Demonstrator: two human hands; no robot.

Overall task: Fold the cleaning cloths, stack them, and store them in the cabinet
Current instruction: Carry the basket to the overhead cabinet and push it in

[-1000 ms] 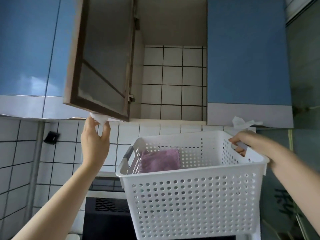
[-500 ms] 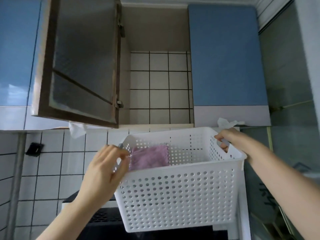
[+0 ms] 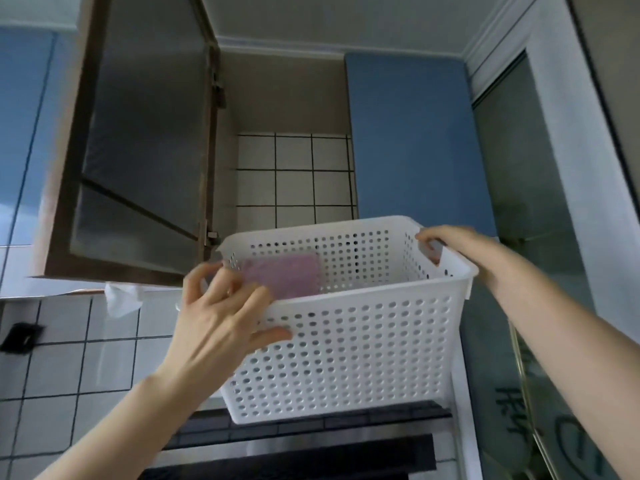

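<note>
- While raised in front of the open cabinet (image 3: 291, 109), basket (image 3: 349, 344) held at centre frame, its far rim overlapping the cabinet's lower edge at 12 o'clock; perforated white walls, slightly tilted
- Left hand (image 3: 221, 313) clamped on the basket's near-left corner at 9 o'clock; fingers (image 3: 242, 289) curled over the rim, thumb (image 3: 273, 336) pressed flat on the front wall
- Right hand (image 3: 460, 247) gripping the right rim at 2 o'clock; fingers hooked over the edge into the handle cut-out, forearm running off toward 4 o'clock
- Cloths (image 3: 282, 277) folded, pink-purple, inside the basket against its left wall, at 10 o'clock from the basket's centre; number in the stack hard to tell
- Door (image 3: 138, 140) swung wide toward 10 o'clock, dark inner face showing; tiled back wall visible inside the cabinet
- White tissue (image 3: 121, 301) hanging under the door's lower edge at 9 o'clock; small black fitting (image 3: 20, 336) on the tiled wall farther toward 8 o'clock
- Blue cabinet front (image 3: 415, 140) at 1 o'clock, just beside the opening; dark hood (image 3: 304, 441) below the basket at 6 o'clock
</note>
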